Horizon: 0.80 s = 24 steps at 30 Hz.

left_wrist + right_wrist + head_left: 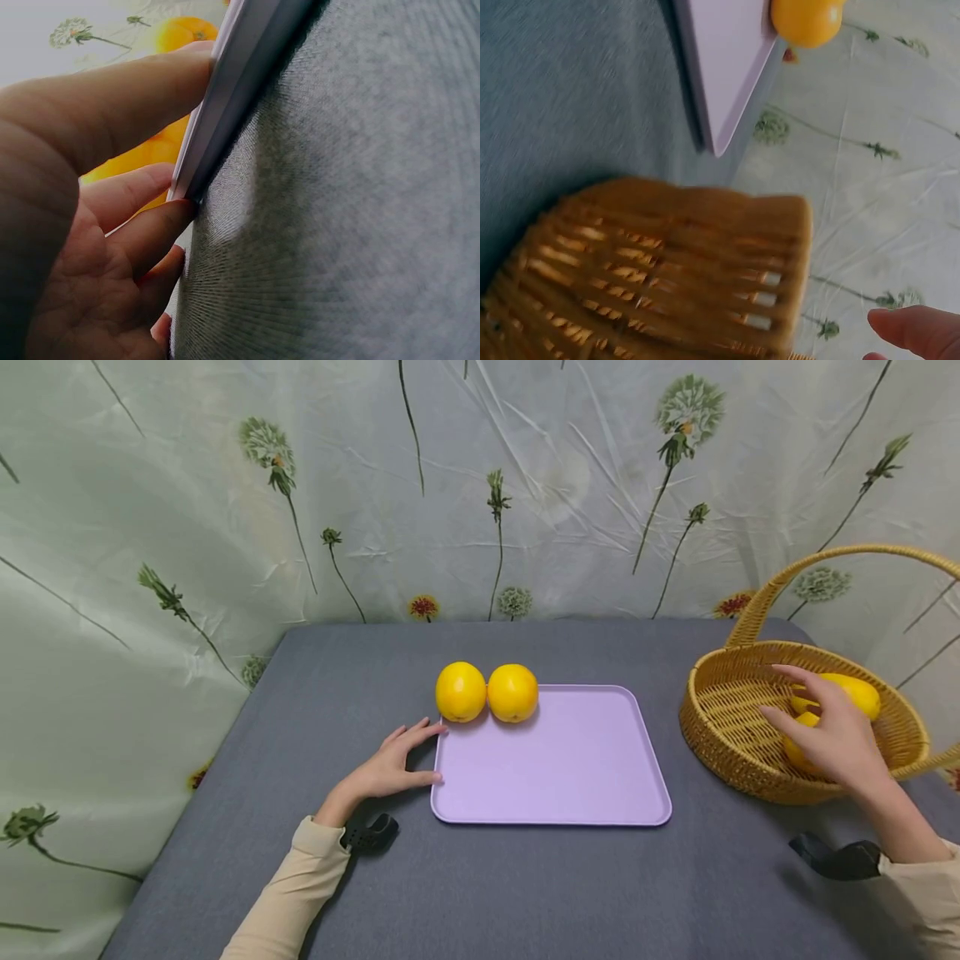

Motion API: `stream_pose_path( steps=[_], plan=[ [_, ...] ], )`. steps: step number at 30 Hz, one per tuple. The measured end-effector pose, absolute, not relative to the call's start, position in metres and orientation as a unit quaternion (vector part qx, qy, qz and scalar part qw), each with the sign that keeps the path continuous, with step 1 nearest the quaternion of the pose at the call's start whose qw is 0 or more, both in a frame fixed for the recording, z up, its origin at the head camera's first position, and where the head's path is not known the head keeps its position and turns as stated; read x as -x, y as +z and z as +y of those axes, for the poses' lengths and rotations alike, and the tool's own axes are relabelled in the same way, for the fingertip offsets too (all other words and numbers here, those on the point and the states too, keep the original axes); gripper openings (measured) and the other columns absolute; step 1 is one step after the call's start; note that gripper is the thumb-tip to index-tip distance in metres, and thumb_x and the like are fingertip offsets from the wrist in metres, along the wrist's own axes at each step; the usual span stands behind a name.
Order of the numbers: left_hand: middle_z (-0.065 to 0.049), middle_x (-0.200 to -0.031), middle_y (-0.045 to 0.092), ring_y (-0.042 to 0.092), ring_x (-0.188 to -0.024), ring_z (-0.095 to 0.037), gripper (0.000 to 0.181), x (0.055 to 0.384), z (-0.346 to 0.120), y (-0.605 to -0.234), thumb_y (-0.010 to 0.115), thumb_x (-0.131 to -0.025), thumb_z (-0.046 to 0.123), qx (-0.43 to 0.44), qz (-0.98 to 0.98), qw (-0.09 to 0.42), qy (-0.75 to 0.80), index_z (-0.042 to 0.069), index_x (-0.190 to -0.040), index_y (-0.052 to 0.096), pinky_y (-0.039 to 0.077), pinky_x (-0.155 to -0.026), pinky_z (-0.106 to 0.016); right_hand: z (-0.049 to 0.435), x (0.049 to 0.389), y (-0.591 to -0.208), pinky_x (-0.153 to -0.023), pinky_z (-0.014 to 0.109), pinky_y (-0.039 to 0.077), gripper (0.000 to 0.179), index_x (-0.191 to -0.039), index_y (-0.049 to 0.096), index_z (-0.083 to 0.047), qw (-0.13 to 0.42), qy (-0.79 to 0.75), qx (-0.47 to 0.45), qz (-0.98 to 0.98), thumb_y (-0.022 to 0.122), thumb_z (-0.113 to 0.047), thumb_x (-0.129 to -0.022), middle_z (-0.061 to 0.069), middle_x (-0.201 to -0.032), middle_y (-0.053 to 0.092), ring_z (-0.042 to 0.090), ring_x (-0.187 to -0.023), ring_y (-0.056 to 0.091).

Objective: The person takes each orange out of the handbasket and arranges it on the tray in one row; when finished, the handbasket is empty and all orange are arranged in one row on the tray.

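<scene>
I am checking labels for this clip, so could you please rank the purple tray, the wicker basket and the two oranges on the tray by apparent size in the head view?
1. purple tray
2. wicker basket, partly cut off at the frame edge
3. two oranges, which look alike

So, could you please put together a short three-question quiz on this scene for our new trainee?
1. True or false: the left hand touches the left edge of the purple tray.
2. How many oranges sit on the tray?
A. one
B. two
C. four
3. Fill in: the right hand reaches into the wicker ____.

Key:
1. True; its fingers rest against the tray's rim.
2. B; they sit side by side at the far left corner.
3. basket; yellow fruit lies under the hand, though a grip cannot be confirmed.
</scene>
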<state>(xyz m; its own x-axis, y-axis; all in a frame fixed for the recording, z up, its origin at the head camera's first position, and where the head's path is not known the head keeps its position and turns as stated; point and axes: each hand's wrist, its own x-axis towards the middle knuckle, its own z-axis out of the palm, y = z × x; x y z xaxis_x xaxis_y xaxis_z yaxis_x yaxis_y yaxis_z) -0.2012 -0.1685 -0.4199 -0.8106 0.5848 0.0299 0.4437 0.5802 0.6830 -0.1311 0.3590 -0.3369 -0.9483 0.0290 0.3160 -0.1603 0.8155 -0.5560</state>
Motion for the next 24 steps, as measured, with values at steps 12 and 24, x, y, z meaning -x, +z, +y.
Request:
stream_pose_path(
  steps=[12, 24],
  plan=[
    [-0.017, -0.149, 0.037, 0.019, -0.144, -0.040, 0.072, 0.200, -0.168, -0.419, 0.073, -0.080, 0.025, -0.288, 0.884, 0.101, 0.353, 0.005, -0.141, 0.040, 0.004, -0.116, -0.060, 0.376, 0.131, -0.341, -0.083, 0.067, 0.022, 0.062, -0.140, 0.029, 0.008, 0.127, 0.217, 0.011, -0.968, 0.053, -0.023, -0.093, 0.046, -0.126, 0.034, 0.063, -0.113, 0.026],
    [-0.019, -0.148, 0.038, 0.021, -0.142, -0.043, 0.070, 0.201, -0.169, -0.421, 0.072, -0.080, 0.025, -0.295, 0.884, 0.089, 0.352, 0.003, -0.140, 0.041, 0.005, -0.114, -0.062, 0.383, 0.135, -0.353, -0.082, 0.068, 0.022, 0.056, -0.133, 0.036, 0.010, 0.126, 0.189, 0.017, -0.974, 0.059, -0.012, -0.087, 0.046, -0.121, 0.035, 0.063, -0.110, 0.026]
  ],
)
